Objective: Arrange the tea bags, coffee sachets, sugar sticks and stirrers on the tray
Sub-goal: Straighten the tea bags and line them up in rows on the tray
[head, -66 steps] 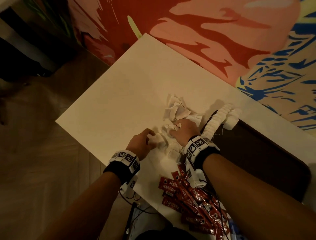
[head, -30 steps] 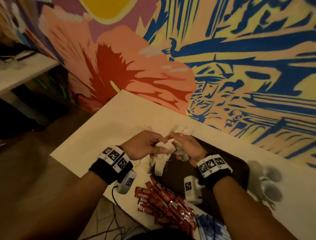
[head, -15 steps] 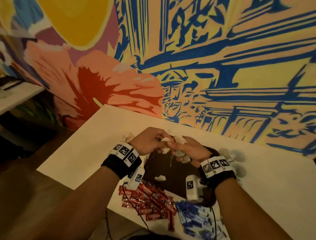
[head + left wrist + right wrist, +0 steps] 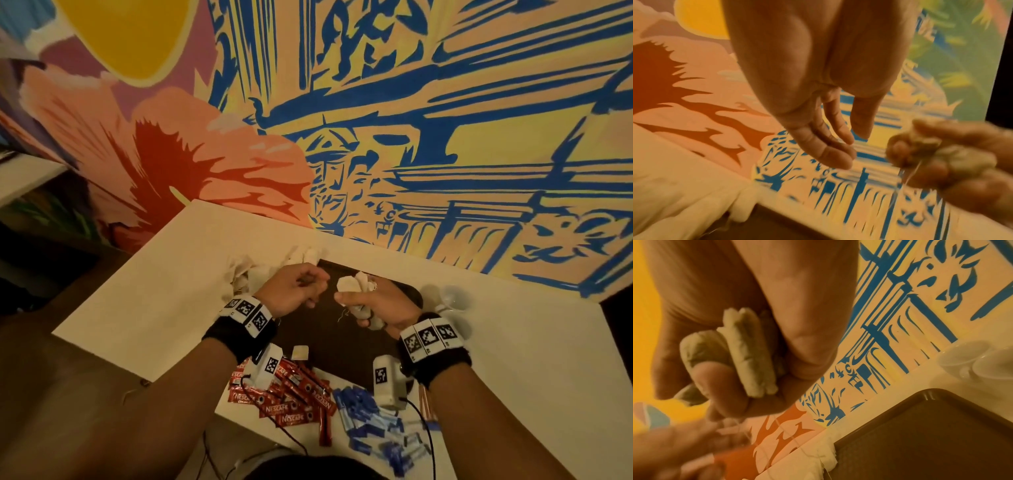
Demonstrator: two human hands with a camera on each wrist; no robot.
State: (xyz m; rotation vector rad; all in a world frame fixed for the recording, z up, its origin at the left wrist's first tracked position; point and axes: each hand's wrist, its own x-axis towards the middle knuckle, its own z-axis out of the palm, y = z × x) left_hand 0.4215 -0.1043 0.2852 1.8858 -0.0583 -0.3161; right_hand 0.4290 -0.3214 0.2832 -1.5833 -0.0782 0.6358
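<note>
My right hand (image 4: 371,303) grips a bunch of white tea bags (image 4: 352,284) above the dark brown tray (image 4: 329,339); the right wrist view shows the tea bags (image 4: 748,353) squeezed in the fist with threads trailing down. A small gap away to the left is my left hand (image 4: 299,286). In the left wrist view this left hand (image 4: 855,146) has loosely curled fingers with nothing in them. One tea bag (image 4: 300,352) lies on the tray's near side. More tea bags (image 4: 246,274) are heaped on the table left of the tray.
Red coffee sachets (image 4: 291,401) and blue sugar sticks (image 4: 370,418) lie at the white table's near edge, with thin stirrers (image 4: 424,401) beside my right wrist. White cups (image 4: 452,298) stand right of the tray. A painted wall rises directly behind the table.
Both hands rose from the tea bag pile and moved over the tray. One tea bag dropped onto the tray. My left hand has come away from the bunch, which stays in my right.
</note>
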